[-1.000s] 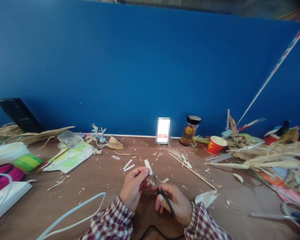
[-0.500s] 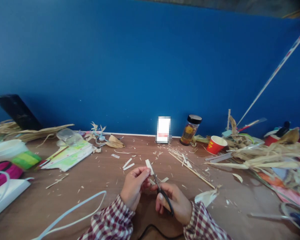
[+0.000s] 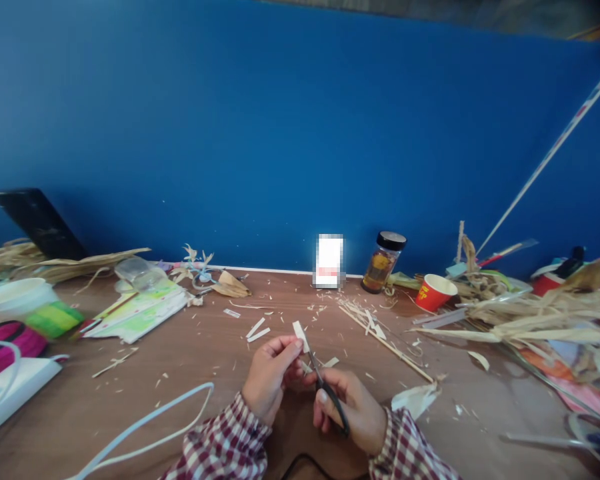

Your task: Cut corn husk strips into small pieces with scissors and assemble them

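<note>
Between thumb and fingers, my left hand pinches a short pale strip that looks like dried husk, its free end pointing up and away. My right hand grips black-handled scissors, with the thumb on the handle. The metal blades run up to the right edge of the strip, close to my left fingertips; whether they touch it I cannot tell. Beyond my left hand, two cut pale strips lie on the brown table. Another pale scrap lies just behind the scissors.
Thin straw sticks and a husk piece lie to the right. A lidded jar and a red paper cup stand at the back. Dried husks pile at right. A white cable loops at front left.
The hands, strip and scissors keep nearly the same pose. The whole view has shifted very slightly.
</note>
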Available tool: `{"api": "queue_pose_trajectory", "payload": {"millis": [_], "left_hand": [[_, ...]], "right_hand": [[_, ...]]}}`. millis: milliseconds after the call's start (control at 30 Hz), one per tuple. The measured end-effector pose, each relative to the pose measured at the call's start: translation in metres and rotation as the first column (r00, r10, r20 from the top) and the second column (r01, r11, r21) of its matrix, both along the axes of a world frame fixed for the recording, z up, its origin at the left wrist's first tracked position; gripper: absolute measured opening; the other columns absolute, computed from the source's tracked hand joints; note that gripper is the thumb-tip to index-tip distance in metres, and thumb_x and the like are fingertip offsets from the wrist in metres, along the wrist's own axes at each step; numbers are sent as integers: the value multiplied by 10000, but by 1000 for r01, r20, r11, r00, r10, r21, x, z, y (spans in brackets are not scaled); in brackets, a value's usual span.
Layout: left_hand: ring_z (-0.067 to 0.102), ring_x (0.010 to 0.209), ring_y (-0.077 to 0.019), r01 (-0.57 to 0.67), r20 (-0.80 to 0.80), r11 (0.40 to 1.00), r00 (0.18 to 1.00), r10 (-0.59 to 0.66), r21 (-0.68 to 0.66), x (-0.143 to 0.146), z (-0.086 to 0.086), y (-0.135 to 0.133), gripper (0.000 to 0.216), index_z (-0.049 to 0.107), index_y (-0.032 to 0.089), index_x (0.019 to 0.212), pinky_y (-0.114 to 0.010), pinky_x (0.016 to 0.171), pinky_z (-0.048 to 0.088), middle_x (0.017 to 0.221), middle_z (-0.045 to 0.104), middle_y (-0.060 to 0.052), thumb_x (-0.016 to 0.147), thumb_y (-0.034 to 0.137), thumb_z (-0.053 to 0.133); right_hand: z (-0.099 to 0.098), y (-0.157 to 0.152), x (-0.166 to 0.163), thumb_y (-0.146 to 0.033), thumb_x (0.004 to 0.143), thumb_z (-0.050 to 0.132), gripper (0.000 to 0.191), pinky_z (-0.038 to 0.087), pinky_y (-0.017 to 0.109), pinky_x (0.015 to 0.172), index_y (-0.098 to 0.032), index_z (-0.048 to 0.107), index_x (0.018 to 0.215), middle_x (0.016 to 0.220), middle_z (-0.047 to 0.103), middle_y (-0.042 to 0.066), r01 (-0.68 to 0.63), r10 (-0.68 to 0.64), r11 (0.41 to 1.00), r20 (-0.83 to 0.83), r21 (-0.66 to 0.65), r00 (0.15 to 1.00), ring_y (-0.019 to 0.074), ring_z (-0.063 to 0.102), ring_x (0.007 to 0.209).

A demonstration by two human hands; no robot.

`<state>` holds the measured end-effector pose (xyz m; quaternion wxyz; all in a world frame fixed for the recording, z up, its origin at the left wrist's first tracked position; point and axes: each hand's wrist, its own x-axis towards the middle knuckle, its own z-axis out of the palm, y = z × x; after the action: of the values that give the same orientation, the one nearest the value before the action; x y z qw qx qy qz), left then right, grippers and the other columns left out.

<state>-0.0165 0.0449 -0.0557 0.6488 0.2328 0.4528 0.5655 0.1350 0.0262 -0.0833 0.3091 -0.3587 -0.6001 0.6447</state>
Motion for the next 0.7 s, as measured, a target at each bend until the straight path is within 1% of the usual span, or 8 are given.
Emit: {"api": "queue_pose_trajectory", "payload": {"millis": [333, 533, 700], "left_hand": [[484, 419, -46, 5, -8, 1000, 1000, -5, 4, 0, -1, 0, 274, 623, 111, 672, -168, 437, 421, 543, 585, 16, 515, 292, 756], [474, 411, -46, 12, -8, 1000, 1000, -12, 7, 0, -3, 0, 256, 616, 112, 667, -166, 433, 408, 514, 564, 25, 532, 287, 745], [460, 409, -33, 27, 8, 999, 1000, -27, 21, 0, -3, 1, 247, 611, 118, 668, -154, 426, 392, 533, 558, 33, 547, 293, 736]], "right_hand": [[3, 1, 1, -514, 771, 499, 480, 385, 200, 461, -108, 520, 1026, 566, 569, 2, -16, 16, 1000, 7, 3, 1000, 91, 494, 449], [0, 1, 1, -521, 766, 503, 474, 381, 197, 456, -120, 528, 1018, 556, 568, -5, -1, 1, 1000, 4, -6, 1000, 92, 490, 439], [0, 0, 2, -534, 755, 508, 487, 382, 200, 451, -118, 526, 1007, 555, 567, -5, -11, 11, 1000, -2, -16, 1000, 94, 487, 439]]}}
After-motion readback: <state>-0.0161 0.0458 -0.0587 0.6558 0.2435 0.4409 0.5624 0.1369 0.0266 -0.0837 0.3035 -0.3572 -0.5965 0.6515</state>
